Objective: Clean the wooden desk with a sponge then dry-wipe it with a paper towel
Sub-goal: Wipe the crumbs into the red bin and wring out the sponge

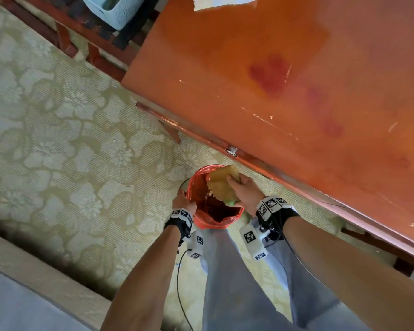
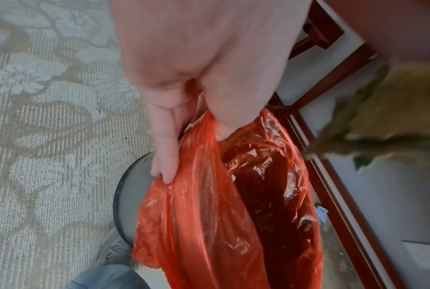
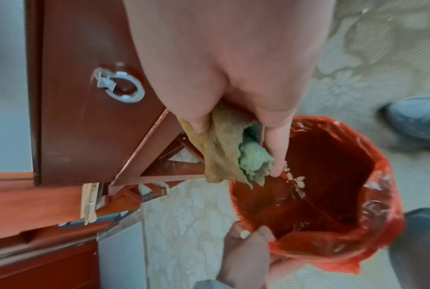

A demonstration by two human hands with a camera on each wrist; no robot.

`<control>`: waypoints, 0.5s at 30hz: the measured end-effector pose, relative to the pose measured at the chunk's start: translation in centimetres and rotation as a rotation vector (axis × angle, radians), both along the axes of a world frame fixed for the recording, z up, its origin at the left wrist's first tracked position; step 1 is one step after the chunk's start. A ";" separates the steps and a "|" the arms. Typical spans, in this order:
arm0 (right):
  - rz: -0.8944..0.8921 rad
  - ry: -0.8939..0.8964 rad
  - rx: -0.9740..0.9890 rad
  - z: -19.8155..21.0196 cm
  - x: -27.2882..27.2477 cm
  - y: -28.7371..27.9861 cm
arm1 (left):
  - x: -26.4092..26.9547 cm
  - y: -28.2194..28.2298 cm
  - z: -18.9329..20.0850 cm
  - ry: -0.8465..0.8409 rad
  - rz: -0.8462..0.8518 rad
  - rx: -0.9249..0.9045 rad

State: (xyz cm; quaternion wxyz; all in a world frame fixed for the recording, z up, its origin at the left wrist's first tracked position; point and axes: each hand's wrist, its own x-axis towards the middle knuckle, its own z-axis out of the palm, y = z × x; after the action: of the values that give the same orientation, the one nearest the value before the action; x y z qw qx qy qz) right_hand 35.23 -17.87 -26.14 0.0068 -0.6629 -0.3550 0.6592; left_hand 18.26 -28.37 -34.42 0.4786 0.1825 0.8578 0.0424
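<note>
My right hand (image 1: 243, 191) grips a brownish-yellow sponge with a green side (image 1: 222, 185) just above the mouth of a bin lined with a red plastic bag (image 1: 215, 219). In the right wrist view the sponge (image 3: 224, 150) hangs folded from my fingers, with pale crumbs stuck on the bag's rim (image 3: 295, 179). My left hand (image 1: 183, 201) pinches the near edge of the red bag (image 2: 209, 195) and holds it against the grey bin (image 2: 132, 195). The wooden desk (image 1: 285, 68) fills the upper right, with dark red stains. A paper towel (image 1: 222, 2) lies at the desk's far edge.
The bin stands on a floral carpet (image 1: 69, 139) beside the desk's front, where a drawer ring pull (image 3: 121, 87) shows. A pale blue container (image 1: 115, 8) sits on a slatted shelf at the top. My legs and shoe (image 3: 416, 119) are close to the bin.
</note>
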 end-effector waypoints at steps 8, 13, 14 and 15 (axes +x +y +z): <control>0.572 0.007 0.318 -4.4 -5.2 3.0 | -2.7 -0.7 -10.7 0.006 0.133 0.064; 0.673 0.000 0.454 -6.4 -7.1 4.6 | -3.6 -0.7 -15.8 -0.031 0.187 0.102; 0.687 -0.003 0.480 -6.9 -7.4 5.0 | -3.7 -0.5 -16.9 -0.044 0.184 0.099; 0.703 -0.006 0.504 -7.3 -7.7 5.3 | -3.8 -0.4 -18.2 -0.052 0.178 0.098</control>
State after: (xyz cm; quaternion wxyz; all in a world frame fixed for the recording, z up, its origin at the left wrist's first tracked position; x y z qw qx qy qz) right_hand 27.58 -12.56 -33.45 -0.0574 -0.4811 -0.7092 0.5121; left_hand 14.50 -28.78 -52.61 0.4854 0.1275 0.8549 0.1312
